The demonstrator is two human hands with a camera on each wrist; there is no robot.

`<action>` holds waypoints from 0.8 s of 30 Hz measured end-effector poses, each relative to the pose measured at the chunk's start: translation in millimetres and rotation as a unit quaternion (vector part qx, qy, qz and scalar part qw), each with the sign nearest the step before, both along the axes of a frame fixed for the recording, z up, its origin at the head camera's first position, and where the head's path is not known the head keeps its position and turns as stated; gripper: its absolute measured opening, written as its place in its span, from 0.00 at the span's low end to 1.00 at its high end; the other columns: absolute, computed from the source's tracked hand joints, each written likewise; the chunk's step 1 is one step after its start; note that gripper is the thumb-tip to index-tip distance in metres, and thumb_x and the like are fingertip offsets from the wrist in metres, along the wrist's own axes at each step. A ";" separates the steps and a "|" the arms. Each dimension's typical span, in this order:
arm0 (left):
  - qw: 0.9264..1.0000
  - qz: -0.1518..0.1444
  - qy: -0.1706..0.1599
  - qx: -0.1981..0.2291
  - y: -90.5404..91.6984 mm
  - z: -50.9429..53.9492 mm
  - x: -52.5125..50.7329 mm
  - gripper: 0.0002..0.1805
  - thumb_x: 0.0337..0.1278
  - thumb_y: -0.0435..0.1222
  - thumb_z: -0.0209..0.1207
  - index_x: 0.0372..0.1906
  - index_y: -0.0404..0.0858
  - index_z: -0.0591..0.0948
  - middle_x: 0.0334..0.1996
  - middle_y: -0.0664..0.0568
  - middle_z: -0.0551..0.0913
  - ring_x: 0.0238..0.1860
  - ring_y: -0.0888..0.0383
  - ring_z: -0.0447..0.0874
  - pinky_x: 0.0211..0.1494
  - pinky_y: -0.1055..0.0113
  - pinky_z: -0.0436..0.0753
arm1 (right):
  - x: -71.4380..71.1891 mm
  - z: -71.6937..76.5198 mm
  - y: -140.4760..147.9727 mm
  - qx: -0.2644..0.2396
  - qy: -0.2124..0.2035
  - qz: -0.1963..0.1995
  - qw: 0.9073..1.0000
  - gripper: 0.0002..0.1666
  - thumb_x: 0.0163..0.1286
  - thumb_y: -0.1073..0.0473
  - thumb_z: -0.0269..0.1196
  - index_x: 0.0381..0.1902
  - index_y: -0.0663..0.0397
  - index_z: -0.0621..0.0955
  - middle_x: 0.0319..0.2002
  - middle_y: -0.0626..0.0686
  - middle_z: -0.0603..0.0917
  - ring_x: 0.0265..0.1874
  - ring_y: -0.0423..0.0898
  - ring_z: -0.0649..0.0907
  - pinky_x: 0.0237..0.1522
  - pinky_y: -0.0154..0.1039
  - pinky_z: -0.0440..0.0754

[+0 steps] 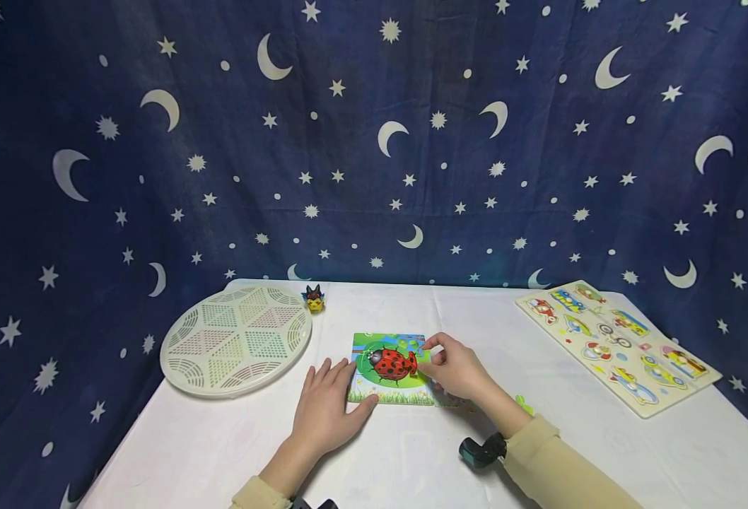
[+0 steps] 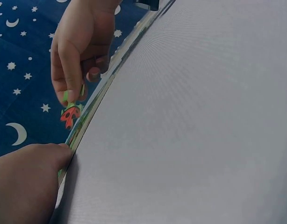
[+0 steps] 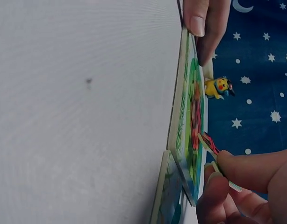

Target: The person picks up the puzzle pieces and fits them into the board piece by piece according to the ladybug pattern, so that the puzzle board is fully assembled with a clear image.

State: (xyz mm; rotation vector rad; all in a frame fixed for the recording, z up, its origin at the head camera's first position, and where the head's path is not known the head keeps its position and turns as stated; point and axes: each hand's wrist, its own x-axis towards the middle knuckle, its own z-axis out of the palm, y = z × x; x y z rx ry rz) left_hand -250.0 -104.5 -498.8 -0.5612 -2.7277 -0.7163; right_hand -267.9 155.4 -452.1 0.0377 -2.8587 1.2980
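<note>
One piece [image 2: 69, 115]: held just above the puzzle [image 1: 392, 394], right of centre; red with black spots, green at the far end.
Piece's axis: roughly in line with the ladybug's body; red end pointing left and down at the puzzle, green end right and raised, so it sits tilted. Contact with the puzzle is unclear.
Ladybug [image 1: 389, 364]: printed on the puzzle, long axis running left to right, head toward the puzzle's left side.
Puzzle's grass: along the edge nearest the person.
Right hand [image 1: 455, 367]: over the puzzle's right side, thumb and fingertips pinching the piece by its green end.
Left hand [image 1: 328, 406]: at the puzzle's left edge, fingers extended and resting against it, thumb at the near edge; it grasps nothing else.
Tile [image 3: 163, 189]: by the puzzle's near right corner, partly covered by the right hand from above; whether it touches is hard to tell.
Green bit [image 1: 524, 404]: right of the puzzle, partly behind the right forearm.
Figure [image 1: 314, 298]: beyond the puzzle to the left, yellow under a dark top.
Disc [image 1: 237, 341]: well left of the puzzle.
Pegboard [image 1: 617, 346]: well right of the puzzle, long axis slanting from far left to near right.
Table [image 1: 406, 463]: white, under the puzzle.
</note>
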 end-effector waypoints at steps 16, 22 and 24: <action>1.000 -0.002 0.000 0.005 -0.5 -0.1 0.1 0.40 0.61 0.62 0.61 0.67 0.37 0.78 0.66 0.42 0.78 0.72 0.36 0.67 0.76 0.37 0.56 | -11.4 -1.6 -10.9 0.152 0.040 0.014 0.987 0.14 0.65 0.54 0.73 0.43 0.50 0.81 0.27 0.46 0.77 0.25 0.45 0.74 0.29 0.41 0.72; 1.000 -0.003 0.003 0.005 -0.6 -0.3 -0.1 0.40 0.61 0.62 0.61 0.66 0.37 0.78 0.66 0.42 0.78 0.72 0.35 0.67 0.76 0.37 0.57 | -15.2 -1.8 -13.0 0.181 0.046 0.019 0.982 0.13 0.62 0.52 0.75 0.38 0.49 0.82 0.33 0.46 0.80 0.33 0.45 0.78 0.39 0.47 0.80; 1.000 -0.003 0.004 0.005 -0.6 -0.4 0.0 0.40 0.61 0.62 0.61 0.66 0.36 0.78 0.66 0.42 0.78 0.71 0.35 0.67 0.75 0.37 0.57 | -16.1 -2.1 -13.2 0.183 0.047 0.019 0.982 0.13 0.62 0.52 0.76 0.37 0.48 0.82 0.34 0.46 0.81 0.35 0.45 0.78 0.42 0.48 0.81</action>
